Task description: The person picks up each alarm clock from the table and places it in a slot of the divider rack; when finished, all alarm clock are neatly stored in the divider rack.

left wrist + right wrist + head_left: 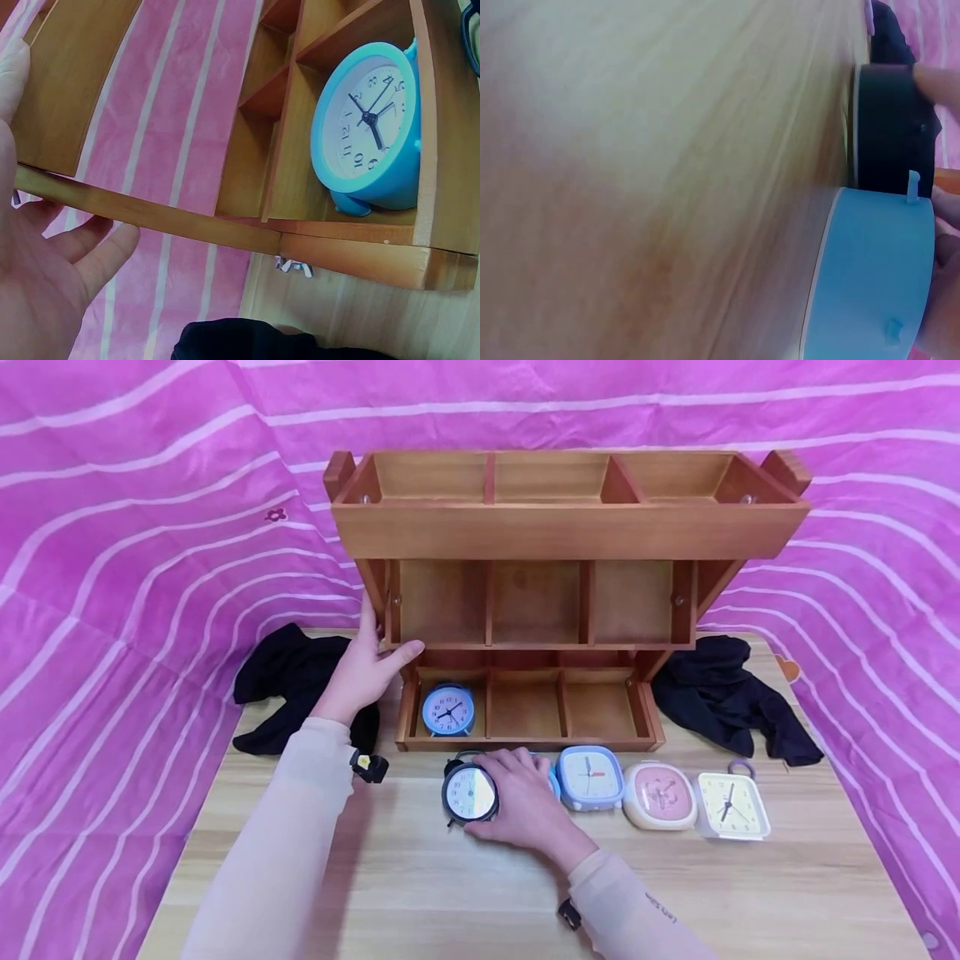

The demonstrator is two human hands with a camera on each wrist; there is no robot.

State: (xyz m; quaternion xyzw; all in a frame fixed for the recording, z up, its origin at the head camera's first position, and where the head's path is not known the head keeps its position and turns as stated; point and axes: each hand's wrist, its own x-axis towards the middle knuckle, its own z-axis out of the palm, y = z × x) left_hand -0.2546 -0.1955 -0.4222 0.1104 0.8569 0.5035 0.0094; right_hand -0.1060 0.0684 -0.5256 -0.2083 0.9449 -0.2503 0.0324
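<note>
Two hands work at a wooden counter (420, 893) backed by pink striped cloth (150, 527). The left hand (363, 670) rests with relaxed fingers against the left side of a three-tier wooden shelf rack (566, 527), its thumb under the middle tier's edge, gripping nothing. The right hand (525, 802) curls its fingers around a black round alarm clock (469, 794) standing on the counter just in front of the rack; the right wrist view shows a blue clock (877, 277) touching the black one, largely hidden behind the hand in the head view. One blue round alarm clock (447, 710) stands upright in the bottom tier's left compartment. Three square clocks line up to the right of the hand: blue (592, 777), pink (660, 795) and cream (732, 806). Black garments (288, 681) lie on either side of the rack.
</note>
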